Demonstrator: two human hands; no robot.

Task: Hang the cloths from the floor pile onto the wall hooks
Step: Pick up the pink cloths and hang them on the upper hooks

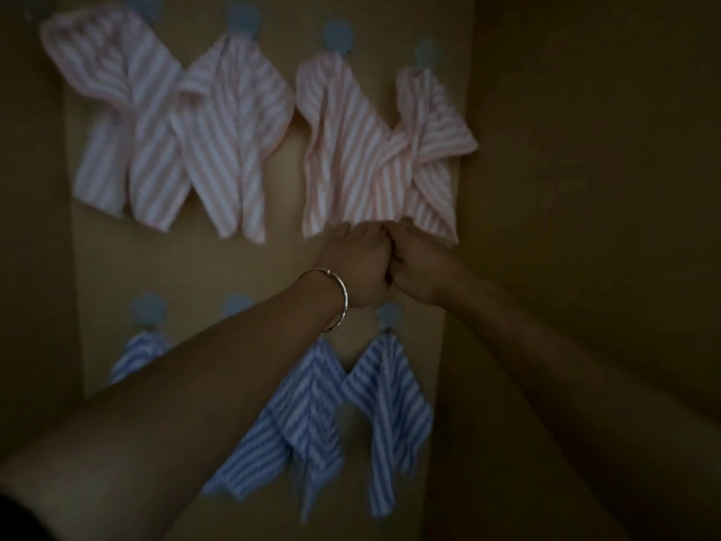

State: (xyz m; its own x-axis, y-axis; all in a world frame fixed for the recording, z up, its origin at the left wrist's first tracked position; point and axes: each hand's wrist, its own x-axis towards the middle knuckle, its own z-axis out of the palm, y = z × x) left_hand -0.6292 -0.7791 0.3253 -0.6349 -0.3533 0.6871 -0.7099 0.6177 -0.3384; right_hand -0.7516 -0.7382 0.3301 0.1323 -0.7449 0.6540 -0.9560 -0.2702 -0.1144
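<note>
Several pink-and-white striped cloths (343, 150) hang from round grey hooks (337, 35) in the upper row on the tan wall. Blue-and-white striped cloths (308, 415) hang from the lower row of hooks (386, 312). My left hand (359, 263), with a bangle on its wrist, and my right hand (423, 269) are curled into fists and touch each other knuckle to knuckle. They sit just under the lower hem of the two right-hand pink cloths (429, 150). I see no cloth inside either fist. The floor pile is out of view.
A wall corner (464, 228) runs down just right of the hooks, with a bare side wall beyond. A lower-row hook (238, 304) shows above my left forearm, which hides what hangs below it. Another blue cloth (136, 357) hangs at the far left. The picture is dim and blurred.
</note>
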